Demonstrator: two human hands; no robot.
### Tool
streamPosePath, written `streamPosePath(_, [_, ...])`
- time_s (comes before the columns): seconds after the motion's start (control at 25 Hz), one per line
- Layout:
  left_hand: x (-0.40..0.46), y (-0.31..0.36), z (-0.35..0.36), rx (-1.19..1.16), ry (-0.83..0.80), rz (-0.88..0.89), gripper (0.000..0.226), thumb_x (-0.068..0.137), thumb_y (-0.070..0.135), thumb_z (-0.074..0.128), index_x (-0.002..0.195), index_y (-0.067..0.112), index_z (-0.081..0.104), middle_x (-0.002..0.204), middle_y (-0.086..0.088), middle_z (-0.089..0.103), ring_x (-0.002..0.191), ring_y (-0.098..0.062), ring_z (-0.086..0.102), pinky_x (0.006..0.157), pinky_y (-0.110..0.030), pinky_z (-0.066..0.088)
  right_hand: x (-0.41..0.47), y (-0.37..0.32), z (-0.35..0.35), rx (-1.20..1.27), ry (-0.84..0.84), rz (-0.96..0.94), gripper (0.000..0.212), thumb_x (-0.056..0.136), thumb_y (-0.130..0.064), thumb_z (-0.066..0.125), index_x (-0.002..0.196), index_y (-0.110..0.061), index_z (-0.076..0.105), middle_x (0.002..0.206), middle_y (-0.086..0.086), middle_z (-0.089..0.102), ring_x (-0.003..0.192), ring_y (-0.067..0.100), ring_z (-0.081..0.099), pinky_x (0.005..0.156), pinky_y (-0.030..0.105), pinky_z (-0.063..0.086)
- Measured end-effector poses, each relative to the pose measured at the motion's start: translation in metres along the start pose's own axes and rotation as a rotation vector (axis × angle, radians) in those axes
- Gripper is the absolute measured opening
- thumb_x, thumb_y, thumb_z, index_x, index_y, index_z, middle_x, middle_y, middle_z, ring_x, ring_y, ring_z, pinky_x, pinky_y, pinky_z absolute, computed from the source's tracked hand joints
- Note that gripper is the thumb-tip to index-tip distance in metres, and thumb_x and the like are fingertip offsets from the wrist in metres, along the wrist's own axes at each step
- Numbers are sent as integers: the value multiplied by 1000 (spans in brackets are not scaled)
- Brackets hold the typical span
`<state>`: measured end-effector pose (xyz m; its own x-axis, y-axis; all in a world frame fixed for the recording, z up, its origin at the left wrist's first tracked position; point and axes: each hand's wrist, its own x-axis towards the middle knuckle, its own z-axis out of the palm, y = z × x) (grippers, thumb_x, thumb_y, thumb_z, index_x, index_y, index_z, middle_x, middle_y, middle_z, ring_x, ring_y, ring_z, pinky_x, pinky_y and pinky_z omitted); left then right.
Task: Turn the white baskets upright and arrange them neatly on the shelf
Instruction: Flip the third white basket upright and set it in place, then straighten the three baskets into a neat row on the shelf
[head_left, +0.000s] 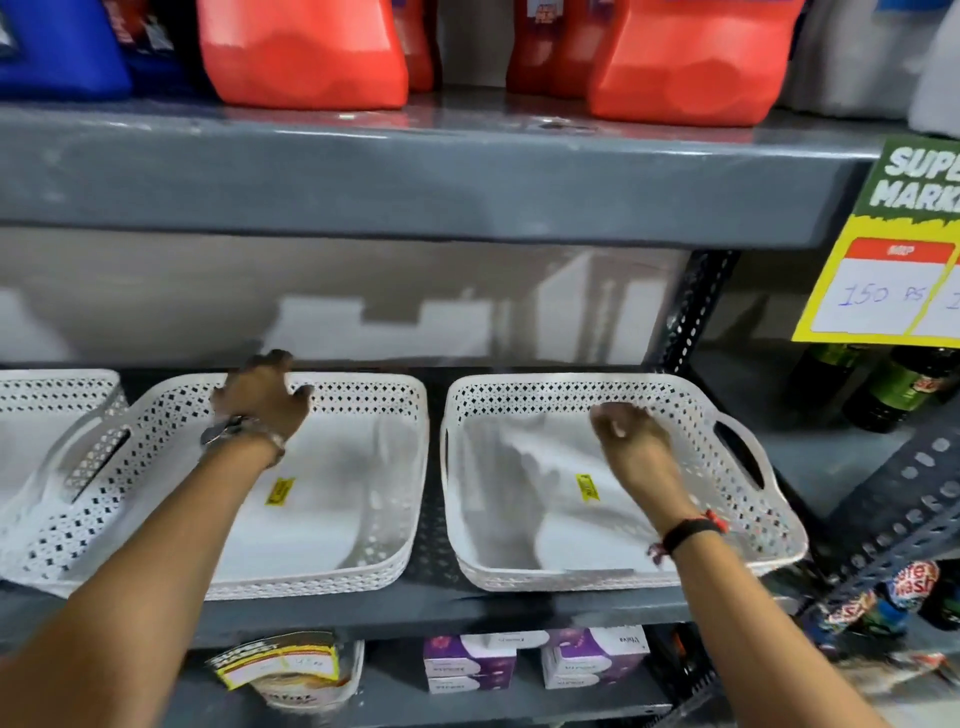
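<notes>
three white baskets on the grey shelf (467, 608), all mouth-up: middle basket (332, 519), right basket (613, 519), and a left basket (47, 415) partly out of view. turning looks done; squaring up the row seems to be what remains.

left hand (262, 397) reaching across the middle basket to its far rim, fingers spread, at or just over the rim; real contact hard to tell. right hand (631, 436) hovering over the inside of the right basket, fingers loosely curled, pinching nothing.

to do the step well: best to press on the rims, not the thin lattice walls, and slide rather than lift. middle basket sitting slightly askew, its left handle (96, 452) overlapping the left basket, so a small nudge rightward and a twist should clear it. narrow gap between middle and right baskets, worth keeping even.

edges and room: near rims of both baskets close to the shelf's front lip, so pushing farward safer than pulling. open depth behind the baskets. right basket's handle (743, 452) near the perforated upright (691, 312); little room rightward. upper shelf (415, 176) low overhead, limiting any lift.
</notes>
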<state>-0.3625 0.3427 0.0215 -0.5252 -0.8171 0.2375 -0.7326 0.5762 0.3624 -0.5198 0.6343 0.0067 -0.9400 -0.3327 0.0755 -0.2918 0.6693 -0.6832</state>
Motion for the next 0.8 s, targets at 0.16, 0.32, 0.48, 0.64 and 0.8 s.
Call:
streamPosePath(0.16, [1,-106,-24,116,32,-270,84,67,41,75,135,8,39,140,-26,35,131,-39,30,109,-50,20,-32,-64,54,322,-488,184,85,80,-64,47,141,-5,35,149,7,38,135,20,37,103,24,29])
streamPosePath(0.32, [6,-175,-43,182,-241,-449,113,69,49,72,149,5,6,153,-27,15,141,-40,16,117,-44,18,-45,-85,92,405,-636,295,95,82,-45,61,149,-4,8,156,7,22,142,22,25,104,19,28])
streamPosePath(0.48, [13,-217,-43,-105,-490,-548,93,73,29,76,143,-4,25,148,-27,33,135,-40,35,109,-42,35,-51,-94,128,160,-485,244,91,73,-46,70,143,-7,26,145,13,43,130,30,45,109,37,38])
streamPosePath(0.64, [17,-222,-33,-100,-524,-426,55,80,19,70,126,-6,52,132,-24,55,121,-37,53,99,-37,43,-56,-102,140,-36,-371,233,71,78,-27,67,136,-5,35,135,15,51,120,33,52,90,33,46])
streamPosePath(0.8, [13,-207,-22,37,-439,-313,37,85,12,56,118,-3,56,123,-22,61,112,-34,59,79,-29,47,-52,-105,152,-110,-274,187,30,78,0,52,109,-1,50,114,19,62,93,31,57,69,29,42])
